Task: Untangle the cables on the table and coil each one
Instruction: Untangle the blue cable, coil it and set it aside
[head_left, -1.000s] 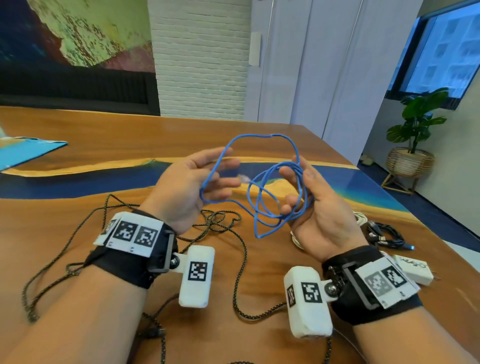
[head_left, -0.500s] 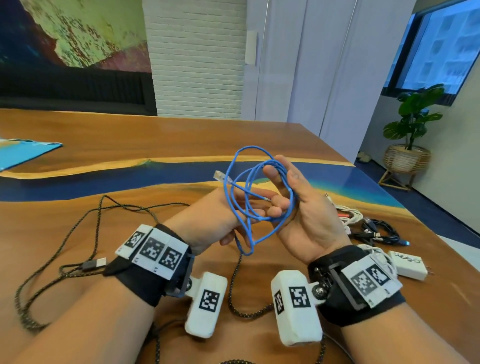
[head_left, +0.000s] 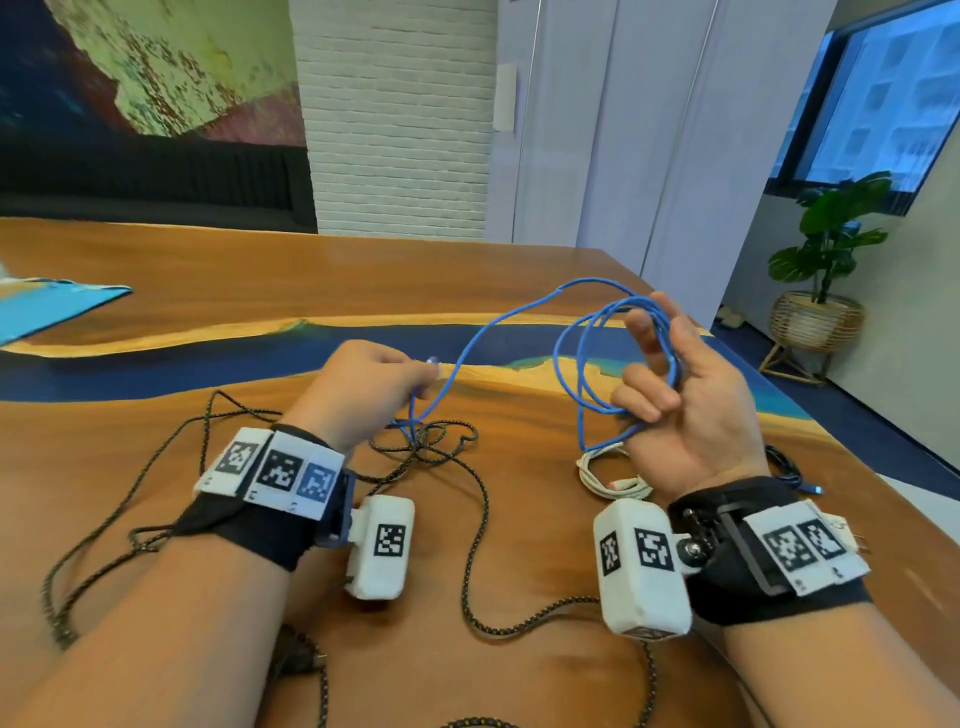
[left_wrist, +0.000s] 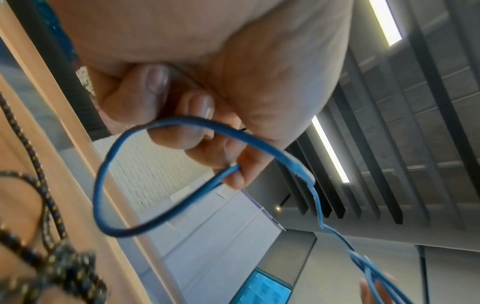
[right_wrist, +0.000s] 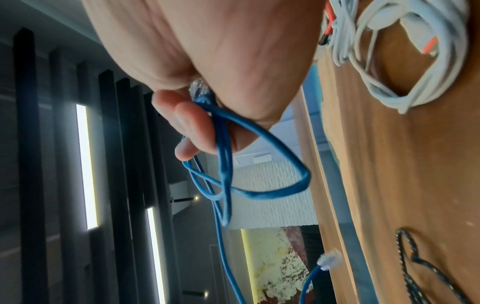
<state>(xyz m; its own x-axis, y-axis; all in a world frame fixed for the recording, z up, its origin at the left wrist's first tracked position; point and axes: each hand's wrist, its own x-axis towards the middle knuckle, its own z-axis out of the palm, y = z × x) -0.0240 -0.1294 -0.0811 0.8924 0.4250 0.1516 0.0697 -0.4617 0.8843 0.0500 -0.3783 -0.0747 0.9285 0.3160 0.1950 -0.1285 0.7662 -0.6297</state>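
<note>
Hands first: your right hand (head_left: 685, 395) is palm-up above the table, fingers curled through several loops of the blue ethernet cable (head_left: 587, 364), holding the coil with one clear plug tucked against the palm in the right wrist view. Your left hand (head_left: 363, 395) is knuckles-up, fingertips pinching the cable's free end near its other clear plug (head_left: 432, 364); a small loop hangs below that pinch. Between your hands the cable arcs up, off the surface.

Surface is a wooden table (head_left: 260, 270) with a blue resin band running across it. Room: white brick wall (head_left: 395, 114), mural to the left, window and potted plant (head_left: 826, 244) to the right.

Count: one blue cable in hand, one black braided cable (head_left: 478, 519) sprawled loose under and between your forearms, one white cable bundle (head_left: 602, 473) lying under your right hand, one black cable (head_left: 789, 467) partly hidden behind your right wrist.
</note>
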